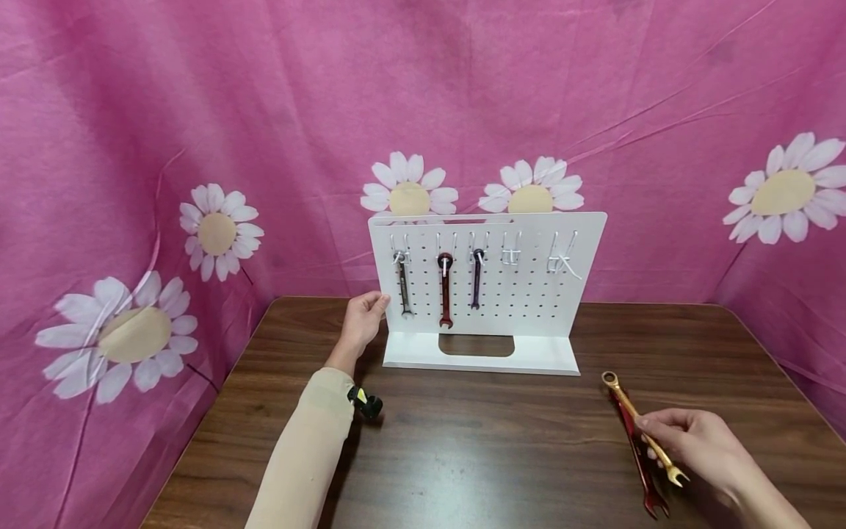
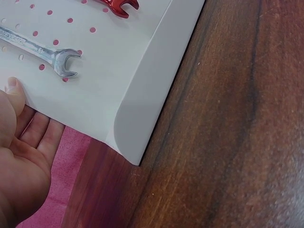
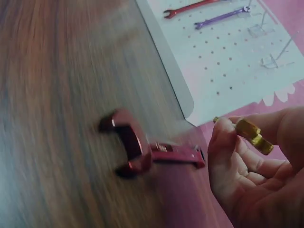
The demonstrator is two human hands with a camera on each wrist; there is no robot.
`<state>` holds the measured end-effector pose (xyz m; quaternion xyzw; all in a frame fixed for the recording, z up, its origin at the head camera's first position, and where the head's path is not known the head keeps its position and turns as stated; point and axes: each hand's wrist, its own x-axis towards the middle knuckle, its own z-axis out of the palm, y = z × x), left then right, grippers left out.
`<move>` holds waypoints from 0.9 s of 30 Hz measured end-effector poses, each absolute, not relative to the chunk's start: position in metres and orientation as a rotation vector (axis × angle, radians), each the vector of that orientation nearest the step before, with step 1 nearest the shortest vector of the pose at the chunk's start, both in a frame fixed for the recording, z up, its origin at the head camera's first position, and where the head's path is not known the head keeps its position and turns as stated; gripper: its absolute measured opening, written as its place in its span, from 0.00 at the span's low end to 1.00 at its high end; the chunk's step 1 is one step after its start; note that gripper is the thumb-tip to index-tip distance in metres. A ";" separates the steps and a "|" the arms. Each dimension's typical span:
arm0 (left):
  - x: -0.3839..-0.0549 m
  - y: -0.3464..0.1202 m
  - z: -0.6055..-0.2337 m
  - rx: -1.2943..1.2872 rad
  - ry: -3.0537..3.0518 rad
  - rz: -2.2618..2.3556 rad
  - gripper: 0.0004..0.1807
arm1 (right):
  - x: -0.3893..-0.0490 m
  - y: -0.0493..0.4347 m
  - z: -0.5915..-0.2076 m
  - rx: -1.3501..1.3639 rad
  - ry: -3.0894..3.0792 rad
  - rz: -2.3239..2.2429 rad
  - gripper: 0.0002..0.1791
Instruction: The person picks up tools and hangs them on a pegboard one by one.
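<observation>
My left hand grips the left edge of a white pegboard; in the left wrist view the thumb lies on its front and the fingers go behind. Between thumb and fingers, my right hand pinches a gold combination wrench, ring end pointing toward the board. Beneath it, a larger red wrench lies on the table, partly covered by the gold one in the head view. From the board's hooks hang a silver wrench, a red wrench and a purple wrench.
Two wire hooks to the right, a middle hook and a far-right hook, carry no wrench. The board stands on its flat base near the back of the wooden table. A pink flowered cloth hangs behind.
</observation>
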<state>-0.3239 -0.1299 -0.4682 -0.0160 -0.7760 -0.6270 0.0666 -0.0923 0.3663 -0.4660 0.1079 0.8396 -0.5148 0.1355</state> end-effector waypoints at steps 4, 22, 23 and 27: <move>-0.324 -0.130 -0.468 -0.047 -2.347 -1.892 0.13 | -0.093 0.364 -0.474 0.257 2.270 -1.706 0.12; -0.324 -0.131 -0.468 -0.046 -2.349 -1.880 0.12 | -0.102 0.334 -0.475 0.111 2.016 -2.066 0.16; -0.324 -0.131 -0.468 -0.048 -2.351 -1.878 0.12 | -0.104 0.332 -0.474 0.104 2.023 -2.071 0.14; -0.324 -0.131 -0.468 -0.056 -2.352 -1.876 0.13 | -0.109 0.323 -0.470 0.091 2.067 -2.089 0.09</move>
